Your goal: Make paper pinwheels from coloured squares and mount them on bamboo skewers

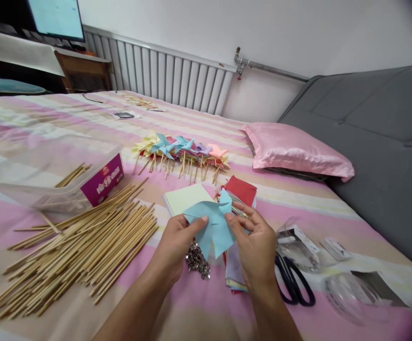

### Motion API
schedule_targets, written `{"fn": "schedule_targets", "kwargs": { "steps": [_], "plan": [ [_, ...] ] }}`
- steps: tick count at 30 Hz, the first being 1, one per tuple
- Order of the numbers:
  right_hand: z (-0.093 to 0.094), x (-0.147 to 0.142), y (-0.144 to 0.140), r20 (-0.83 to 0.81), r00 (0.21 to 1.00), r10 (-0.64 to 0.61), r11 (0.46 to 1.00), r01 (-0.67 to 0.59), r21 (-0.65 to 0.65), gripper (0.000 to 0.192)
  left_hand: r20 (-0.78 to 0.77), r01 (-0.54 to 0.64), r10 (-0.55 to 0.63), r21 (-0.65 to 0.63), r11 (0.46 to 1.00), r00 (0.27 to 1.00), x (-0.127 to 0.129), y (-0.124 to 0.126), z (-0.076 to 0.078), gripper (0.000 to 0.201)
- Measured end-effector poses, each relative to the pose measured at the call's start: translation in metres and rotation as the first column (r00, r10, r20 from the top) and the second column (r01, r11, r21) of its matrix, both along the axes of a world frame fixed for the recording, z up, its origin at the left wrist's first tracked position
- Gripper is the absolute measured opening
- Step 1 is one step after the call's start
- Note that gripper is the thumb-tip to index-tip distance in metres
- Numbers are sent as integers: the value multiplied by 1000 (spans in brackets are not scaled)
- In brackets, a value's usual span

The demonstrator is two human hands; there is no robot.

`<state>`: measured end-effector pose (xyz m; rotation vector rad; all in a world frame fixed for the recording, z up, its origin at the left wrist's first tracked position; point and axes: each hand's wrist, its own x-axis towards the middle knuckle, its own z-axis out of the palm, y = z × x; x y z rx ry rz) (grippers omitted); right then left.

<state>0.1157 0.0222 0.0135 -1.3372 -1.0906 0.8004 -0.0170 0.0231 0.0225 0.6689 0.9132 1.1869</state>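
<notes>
Between my two hands is a light blue square of paper (211, 227) with slits cut in from its corners. My left hand (175, 239) pinches its left side, thumb on top. Thumb and fingers of my right hand (254, 237) grip the right side, where one corner is bent inward. Below the paper lies a heap of silver push pins (197, 260). Behind it are a pale yellow paper stack (188, 198) and a pile of coloured squares topped with red (241, 189). Another stack of coloured paper (235, 270) is partly hidden beneath my right hand.
Wooden sticks (95, 251) spread at left beside a clear plastic box (103, 156). Finished paper pinwheels (181, 147) lie farther back. At right are dark-handled scissors (293, 279), clear plastic packaging (355, 293) and a pink pillow (298, 149), all on a striped bedsheet (206, 312).
</notes>
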Motion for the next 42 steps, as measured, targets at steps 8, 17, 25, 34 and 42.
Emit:
{"fn": "schedule_targets", "kwargs": {
  "steps": [8,17,25,34,42],
  "plan": [
    [8,-4,-6,78,996,40,999,-37,-30,39,-115,-72,74,15,997,991,0,-1,1,34],
    [2,-5,-3,91,995,33,999,-36,31,35,-114,-94,97,34,995,989,1,-4,0,30],
    [7,14,0,235,970,66,971,-117,210,16,-55,-267,263,-79,960,963,-12,5,-2,36],
    [11,11,-4,126,794,595,804,-589,-79,22,48,-214,221,-122,969,974,-12,3,1,36],
    [7,0,-2,58,900,431,902,-433,11,19,57,-198,204,-87,976,977,-3,1,3,26]
  ]
}}
